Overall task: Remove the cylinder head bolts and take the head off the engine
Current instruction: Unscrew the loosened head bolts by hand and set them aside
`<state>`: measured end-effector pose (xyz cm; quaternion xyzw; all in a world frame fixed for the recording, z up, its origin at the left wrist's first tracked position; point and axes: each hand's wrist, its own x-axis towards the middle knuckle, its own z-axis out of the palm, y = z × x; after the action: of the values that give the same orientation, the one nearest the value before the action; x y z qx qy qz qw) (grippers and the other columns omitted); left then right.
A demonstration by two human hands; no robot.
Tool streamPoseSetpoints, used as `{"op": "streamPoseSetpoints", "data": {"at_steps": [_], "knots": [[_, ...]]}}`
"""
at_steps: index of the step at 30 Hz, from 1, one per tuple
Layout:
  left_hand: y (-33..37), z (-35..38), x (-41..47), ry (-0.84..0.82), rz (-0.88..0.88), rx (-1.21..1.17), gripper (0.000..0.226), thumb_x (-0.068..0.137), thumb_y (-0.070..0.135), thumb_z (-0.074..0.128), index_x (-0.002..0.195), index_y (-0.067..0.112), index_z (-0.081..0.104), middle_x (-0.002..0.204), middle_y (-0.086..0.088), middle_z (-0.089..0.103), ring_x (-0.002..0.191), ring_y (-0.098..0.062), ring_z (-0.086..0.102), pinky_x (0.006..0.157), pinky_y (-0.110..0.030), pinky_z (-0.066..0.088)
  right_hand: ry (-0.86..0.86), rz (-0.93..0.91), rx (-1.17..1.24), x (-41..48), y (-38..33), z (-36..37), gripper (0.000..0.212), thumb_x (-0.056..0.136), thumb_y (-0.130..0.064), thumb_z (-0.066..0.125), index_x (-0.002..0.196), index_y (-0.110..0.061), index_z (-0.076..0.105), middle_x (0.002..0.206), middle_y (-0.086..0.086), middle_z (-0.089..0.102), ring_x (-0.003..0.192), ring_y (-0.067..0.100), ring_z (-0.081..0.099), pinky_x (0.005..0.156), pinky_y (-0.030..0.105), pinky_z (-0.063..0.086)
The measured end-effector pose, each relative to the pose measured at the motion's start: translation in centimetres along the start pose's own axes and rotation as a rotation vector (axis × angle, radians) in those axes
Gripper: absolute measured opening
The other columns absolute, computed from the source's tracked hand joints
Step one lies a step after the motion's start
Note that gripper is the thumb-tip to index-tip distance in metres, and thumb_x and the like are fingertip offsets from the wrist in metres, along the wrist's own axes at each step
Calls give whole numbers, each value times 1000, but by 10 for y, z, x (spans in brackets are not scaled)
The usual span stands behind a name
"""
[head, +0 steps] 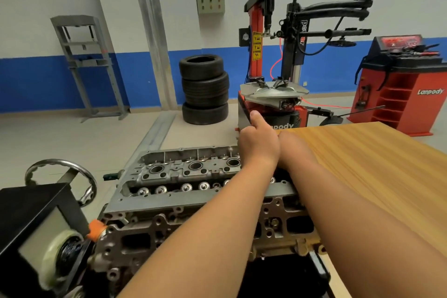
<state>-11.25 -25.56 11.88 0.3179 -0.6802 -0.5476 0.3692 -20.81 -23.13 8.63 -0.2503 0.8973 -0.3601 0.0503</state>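
The grey cylinder head (183, 176) lies on top of the darker engine block (169, 232), its open top showing spark plug wells and a row of shiny valve spring caps. Both my arms reach across it to its far right end. My left hand (258, 145) stands on edge there with the thumb pointing up, and its fingers drop out of sight behind the head. My right hand (294, 150) lies close against it on the right; only its back shows. No bolt or tool can be made out in either hand.
A wooden table (375, 164) adjoins the engine on the right. The engine stand's chrome handwheel (60, 176) and black gearbox (36, 213) sit at the left. On the floor beyond are stacked tyres (205, 89), a tyre changer (273, 94) and a red wheel balancer (399, 84).
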Motion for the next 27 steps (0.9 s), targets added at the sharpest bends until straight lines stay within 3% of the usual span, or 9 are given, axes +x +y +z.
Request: {"op": "streamPoseSetpoints", "data": {"at_steps": [2,4,7,9,12,18,21,24,27], "knots": [[-5,-15,5,-196,69,58,59,99,55,16,72,18,54,79,-3,60,83,-24,55,73,-35,40,171,-98,140,-10,-10,-11,20,91,-24,50,104,-13,60,103,3,64,95,23,60,76,38,51],[-14,-36,20,-307,107,118,55,101,50,16,91,16,58,96,-3,61,97,-22,54,84,-36,39,136,-185,481,-31,-33,-18,20,92,-31,47,93,-17,62,92,-3,66,91,18,61,69,32,46],[-32,-61,38,-151,-24,133,43,103,33,26,117,8,57,112,-14,62,97,-24,55,80,-34,41,-70,-252,555,-56,-61,-7,24,88,-40,48,85,-22,64,82,-3,68,78,16,63,66,33,48],[-40,-65,36,-28,-57,183,31,101,22,34,113,6,57,112,-16,63,85,-20,52,69,-30,40,3,-191,635,-61,-67,4,23,89,-29,50,75,-13,57,71,0,60,65,18,53,62,35,42],[-46,-65,27,-85,14,237,17,94,18,41,90,26,56,95,-3,64,77,-13,55,56,-26,37,129,-147,745,-57,-69,3,37,92,-36,49,62,-13,46,55,3,40,51,18,37,52,32,33],[-42,-70,15,-414,160,470,11,77,29,49,80,31,59,89,-2,65,89,-24,58,68,-30,46,-591,-27,904,-39,-64,-24,57,94,-56,43,49,-21,41,45,-5,24,40,13,20,39,24,23],[-36,-73,8,-466,185,508,19,71,36,46,78,30,62,92,-4,67,91,-26,60,80,-40,52,-269,11,825,-51,-70,-13,40,90,-47,55,63,-18,51,48,-5,38,46,14,34,45,27,30],[-31,-74,4,-500,201,562,14,73,37,46,71,31,59,90,1,64,92,-24,61,83,-43,53,93,-19,876,-70,-65,11,21,87,-42,56,93,-23,60,80,-5,60,77,15,57,62,30,42],[-35,-71,7,-488,240,651,19,84,27,49,66,28,52,84,-1,59,96,-32,59,85,-43,50,132,-96,750,-70,-68,19,23,90,-41,53,70,-28,54,63,-13,55,65,7,52,62,30,42]]}}
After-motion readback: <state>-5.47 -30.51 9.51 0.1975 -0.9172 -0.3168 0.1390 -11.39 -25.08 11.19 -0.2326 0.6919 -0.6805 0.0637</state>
